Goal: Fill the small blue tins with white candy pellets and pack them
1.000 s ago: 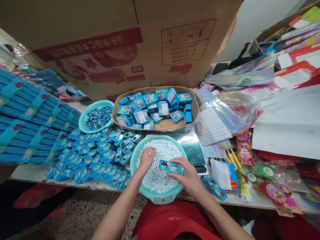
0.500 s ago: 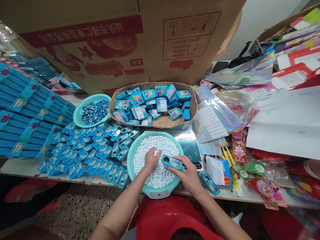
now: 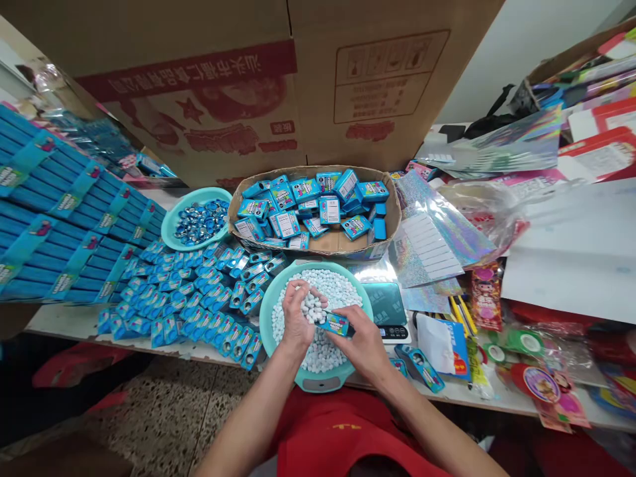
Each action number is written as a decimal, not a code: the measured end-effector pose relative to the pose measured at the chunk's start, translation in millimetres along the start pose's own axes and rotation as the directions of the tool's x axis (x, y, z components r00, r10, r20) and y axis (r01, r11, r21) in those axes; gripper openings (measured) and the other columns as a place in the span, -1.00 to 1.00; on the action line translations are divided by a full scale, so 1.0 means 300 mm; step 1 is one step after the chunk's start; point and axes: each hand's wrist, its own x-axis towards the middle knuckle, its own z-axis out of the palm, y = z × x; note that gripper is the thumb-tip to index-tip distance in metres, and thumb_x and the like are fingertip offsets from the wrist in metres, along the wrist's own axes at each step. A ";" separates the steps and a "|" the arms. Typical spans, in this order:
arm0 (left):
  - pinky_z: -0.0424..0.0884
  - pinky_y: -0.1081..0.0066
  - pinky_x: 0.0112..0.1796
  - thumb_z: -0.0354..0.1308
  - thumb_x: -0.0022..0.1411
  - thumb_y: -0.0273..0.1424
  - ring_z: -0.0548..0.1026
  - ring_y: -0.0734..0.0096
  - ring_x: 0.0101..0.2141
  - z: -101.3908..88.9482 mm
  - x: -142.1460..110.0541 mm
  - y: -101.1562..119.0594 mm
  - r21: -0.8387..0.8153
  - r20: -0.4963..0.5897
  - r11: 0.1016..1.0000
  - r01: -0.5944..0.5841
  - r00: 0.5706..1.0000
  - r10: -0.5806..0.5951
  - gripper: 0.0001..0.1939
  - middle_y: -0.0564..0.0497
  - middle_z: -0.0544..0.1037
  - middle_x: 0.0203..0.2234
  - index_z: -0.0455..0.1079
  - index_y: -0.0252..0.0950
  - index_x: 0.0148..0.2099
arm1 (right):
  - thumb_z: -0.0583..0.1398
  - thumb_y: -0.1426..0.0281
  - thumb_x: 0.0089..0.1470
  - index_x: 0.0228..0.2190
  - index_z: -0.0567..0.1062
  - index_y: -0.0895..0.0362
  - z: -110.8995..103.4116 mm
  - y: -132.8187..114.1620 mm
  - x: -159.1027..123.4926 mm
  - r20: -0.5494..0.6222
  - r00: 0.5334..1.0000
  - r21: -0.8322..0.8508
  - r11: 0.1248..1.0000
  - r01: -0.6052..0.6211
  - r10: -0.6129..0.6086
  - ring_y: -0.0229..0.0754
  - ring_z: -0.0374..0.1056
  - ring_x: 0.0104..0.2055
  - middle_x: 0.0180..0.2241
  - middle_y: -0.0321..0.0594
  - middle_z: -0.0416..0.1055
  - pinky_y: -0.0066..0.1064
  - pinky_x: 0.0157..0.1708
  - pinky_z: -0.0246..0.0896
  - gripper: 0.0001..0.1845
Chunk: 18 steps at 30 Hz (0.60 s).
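Note:
My left hand (image 3: 298,315) is cupped round a heap of small white candies (image 3: 312,307) above the turquoise basin (image 3: 267,317). More white candies (image 3: 338,286) fill that basin. In my right hand (image 3: 362,341) is a small blue candy box (image 3: 334,323), gripped between thumb and fingers and tilted with one end against the cupped candies. Its opening is hidden by my left hand. Left of the basin stand many small blue open-topped boxes (image 3: 233,338) in rows, with round holes in their tops.
A cardboard tray (image 3: 318,249) of closed blue boxes lies behind the basin. A smaller turquoise bowl (image 3: 169,233) holds round metallic blue pieces. A digital scale (image 3: 385,305), blue boxes (image 3: 422,368), yellow cutters (image 3: 462,317) and green tape (image 3: 527,341) lie to the right. A large carton (image 3: 318,86) stands behind.
My left hand has risen out of the candies with a palmful. The blue box in my right hand has come against them. The view has shifted slightly.

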 end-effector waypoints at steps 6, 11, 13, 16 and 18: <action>0.38 0.45 -0.48 0.19 0.02 -0.30 0.49 0.43 -0.52 0.007 0.008 0.005 0.062 -0.026 0.997 -0.039 0.999 0.041 -0.76 0.10 0.47 -0.51 0.18 -0.25 -0.33 | 0.28 0.38 -0.10 -0.26 0.47 0.11 -0.011 -0.008 0.022 0.026 1.000 -0.106 0.994 0.010 -0.008 -0.06 0.34 -0.22 -0.31 -0.16 0.44 -0.25 -0.23 0.23 -0.73; 0.36 0.48 -0.48 0.16 0.03 -0.32 0.45 0.47 -0.55 0.005 0.020 0.007 0.103 -0.029 0.991 -0.090 0.995 0.093 -0.78 0.16 0.38 -0.61 0.18 -0.25 -0.33 | 0.32 0.36 -0.13 -0.25 0.47 0.10 -0.013 -0.001 0.029 0.032 0.999 -0.091 0.996 -0.010 0.013 -0.06 0.34 -0.21 -0.31 -0.18 0.44 -0.26 -0.22 0.22 -0.68; 0.36 0.48 -0.49 0.15 0.03 -0.31 0.44 0.48 -0.55 0.001 0.025 0.006 0.116 -0.031 0.990 -0.075 0.996 0.079 -0.79 0.15 0.38 -0.60 0.20 -0.26 -0.33 | 0.32 0.35 -0.13 -0.25 0.48 0.09 -0.015 -0.001 0.031 0.038 0.999 -0.070 0.997 -0.014 0.016 -0.07 0.35 -0.21 -0.31 -0.18 0.45 -0.27 -0.22 0.23 -0.68; 0.34 0.50 -0.51 0.16 0.03 -0.28 0.43 0.49 -0.54 -0.004 0.030 0.005 0.139 -0.023 0.989 -0.054 0.998 0.058 -0.79 0.11 0.40 -0.56 0.25 -0.29 -0.37 | 0.32 0.35 -0.12 -0.25 0.48 0.08 -0.019 -0.002 0.036 0.023 0.999 -0.049 0.998 -0.026 0.027 -0.08 0.35 -0.21 -0.30 -0.19 0.45 -0.27 -0.21 0.24 -0.69; 0.31 0.51 -0.53 0.18 0.03 -0.24 0.41 0.51 -0.55 -0.001 0.028 0.004 0.149 -0.005 0.987 -0.056 0.998 0.057 -0.77 0.10 0.39 -0.56 0.27 -0.30 -0.42 | 0.31 0.35 -0.12 -0.26 0.48 0.09 -0.021 -0.003 0.039 0.012 0.999 -0.055 0.998 -0.041 0.042 -0.08 0.35 -0.21 -0.31 -0.19 0.45 -0.27 -0.21 0.24 -0.70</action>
